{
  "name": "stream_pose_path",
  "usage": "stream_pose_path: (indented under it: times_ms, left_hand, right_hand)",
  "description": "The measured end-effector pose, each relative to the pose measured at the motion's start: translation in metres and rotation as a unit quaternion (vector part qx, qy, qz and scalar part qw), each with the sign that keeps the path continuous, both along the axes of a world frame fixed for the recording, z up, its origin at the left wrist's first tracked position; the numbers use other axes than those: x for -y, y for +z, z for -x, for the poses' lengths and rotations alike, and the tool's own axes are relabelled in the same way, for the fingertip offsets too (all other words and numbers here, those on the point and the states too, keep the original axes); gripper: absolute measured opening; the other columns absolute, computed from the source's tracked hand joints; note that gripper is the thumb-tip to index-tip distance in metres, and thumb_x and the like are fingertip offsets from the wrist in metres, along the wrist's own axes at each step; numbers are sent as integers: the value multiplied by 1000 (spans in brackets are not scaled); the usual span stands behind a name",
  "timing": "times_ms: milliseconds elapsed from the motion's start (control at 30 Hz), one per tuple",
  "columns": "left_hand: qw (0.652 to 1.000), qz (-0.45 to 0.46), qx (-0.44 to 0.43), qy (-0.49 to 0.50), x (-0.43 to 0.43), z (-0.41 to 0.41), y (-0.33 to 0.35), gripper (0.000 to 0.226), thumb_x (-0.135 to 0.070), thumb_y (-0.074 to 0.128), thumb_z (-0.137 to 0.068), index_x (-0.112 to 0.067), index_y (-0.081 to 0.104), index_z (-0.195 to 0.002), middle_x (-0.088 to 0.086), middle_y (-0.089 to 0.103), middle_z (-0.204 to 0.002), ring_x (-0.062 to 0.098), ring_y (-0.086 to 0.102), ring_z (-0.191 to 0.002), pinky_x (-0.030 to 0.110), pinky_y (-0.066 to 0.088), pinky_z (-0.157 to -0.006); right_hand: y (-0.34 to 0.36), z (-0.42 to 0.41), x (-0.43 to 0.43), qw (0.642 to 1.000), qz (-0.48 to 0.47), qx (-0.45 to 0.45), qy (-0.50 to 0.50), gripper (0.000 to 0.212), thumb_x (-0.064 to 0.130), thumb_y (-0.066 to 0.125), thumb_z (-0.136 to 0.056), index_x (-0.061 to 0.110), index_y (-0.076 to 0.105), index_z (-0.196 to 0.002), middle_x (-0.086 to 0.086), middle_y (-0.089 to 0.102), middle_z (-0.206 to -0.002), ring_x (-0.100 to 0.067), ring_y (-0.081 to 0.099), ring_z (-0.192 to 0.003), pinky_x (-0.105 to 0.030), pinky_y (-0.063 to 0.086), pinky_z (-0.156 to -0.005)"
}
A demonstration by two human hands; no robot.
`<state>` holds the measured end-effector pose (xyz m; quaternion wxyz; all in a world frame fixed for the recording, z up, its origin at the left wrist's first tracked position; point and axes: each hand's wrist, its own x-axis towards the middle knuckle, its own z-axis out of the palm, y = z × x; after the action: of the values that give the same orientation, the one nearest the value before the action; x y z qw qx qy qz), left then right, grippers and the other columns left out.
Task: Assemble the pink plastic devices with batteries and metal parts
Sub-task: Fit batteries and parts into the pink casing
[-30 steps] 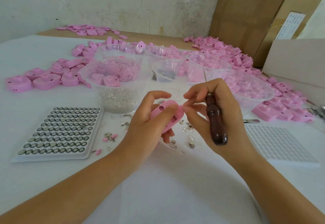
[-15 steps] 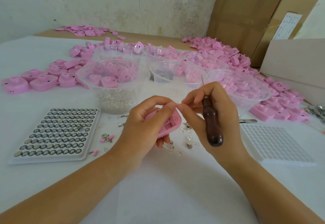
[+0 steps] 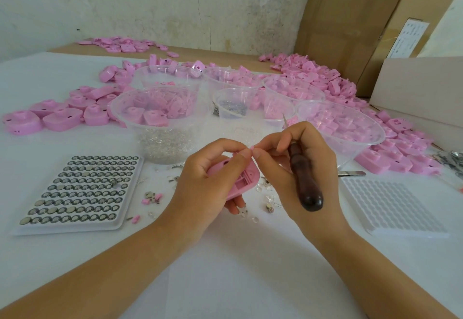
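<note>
**item:** pink shell point(image 3: 241, 181), one half of a device, held just above the worktop point(image 3: 225, 281) at near centre, between the battery tray point(image 3: 70, 228) and an unfilled white tray point(image 3: 393, 206).

**hold:** left hand point(image 3: 208, 183) wraps the shell, fingers curled beneath it, thumb and forefinger raised over its top edge. right hand point(image 3: 300, 168) clasps an awl point(image 3: 304, 186) by its dark wooden handle with the rear fingers, metal point upward and away from the work. its thumb and forefinger meet the left fingertips on a tiny pink piece point(image 3: 251, 147). which hand bears that piece cannot be told.

**hazards, as judged:** the piece is very small and held only at the fingertips. a slip or a skewed seating would likely drop it among the loose bits point(image 3: 268, 203) below, where it would be hard to pick out. the awl parked in the same hand crowds the pinch and may knock the shell.

**appearance:** rounded, glossy pink plastic, open side up and tilted toward the viewer, ribbed inner compartments showing. whether a battery or contact is already fitted cannot be told.

**surroundings:** clear bowls point(image 3: 117, 116) of pink parts behind the hands, a smaller one holding grey metal parts point(image 3: 233, 107). pink housings point(image 3: 395, 161) are heaped left and right. a flat metal tool point(image 3: 350, 174) lies beside the right hand.
</note>
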<state>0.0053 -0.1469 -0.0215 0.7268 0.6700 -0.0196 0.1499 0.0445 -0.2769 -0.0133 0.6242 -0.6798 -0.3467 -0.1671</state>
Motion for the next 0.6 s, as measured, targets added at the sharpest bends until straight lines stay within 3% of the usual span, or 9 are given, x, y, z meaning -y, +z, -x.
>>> stream_pose_path:
  times_ms: [167, 367, 433, 500, 600]
  left_hand:
    - [1000, -5, 3, -5, 0, -1, 0, 22, -19, 58, -89, -29, 68, -73, 0, 60, -57, 18, 54, -39, 19, 38, -35]
    - [999, -35, -2, -29, 1, -1, -4, 20, -18, 57, -92, -28, 67, -79, -4, 62, -62, 16, 57, -45, 20, 41, -37]
    - [998, -39, -8, -46, 1, -2, -5, 9, -23, 59, -84, -29, 66, -84, -6, 62, -66, 14, 58, -51, 22, 44, -40]
    - [997, -38, -8, -60, 1, -2, -7, 19, -23, 55, -74, -28, 65, -89, -6, 61, -70, 13, 59, -56, 23, 46, -44]
    - [998, -35, 12, -59, 2, -2, -8, 20, -23, 58, -75, -31, 62, -93, -9, 62, -75, 11, 62, -61, 21, 50, -50]
  right_hand:
    - [0, -2, 0, 1000, -17, -18, 11, 28, 2, 65, -79, 20, 44, -77, -2, 69, -81, -18, 66, -75, -22, 50, -67]
    - [1, 0, 0, 997, 33, 57, -48, 32, 1, 66, -81, 22, 42, -78, -1, 68, -79, -7, 63, -72, -13, 47, -68]
    - [1, 1, 0, 996, 34, 54, -56, 33, 1, 66, -80, 23, 41, -78, -1, 67, -78, -8, 63, -72, -16, 49, -67]
    - [1, 2, 1, 996, 40, 54, -60, 36, -1, 65, -81, 25, 40, -78, -1, 66, -79, -8, 63, -73, -18, 50, -67]
    - [1, 3, 0, 995, 47, 62, -64, 37, 0, 64, -80, 26, 39, -78, -3, 65, -77, -7, 62, -72, -14, 48, -66]
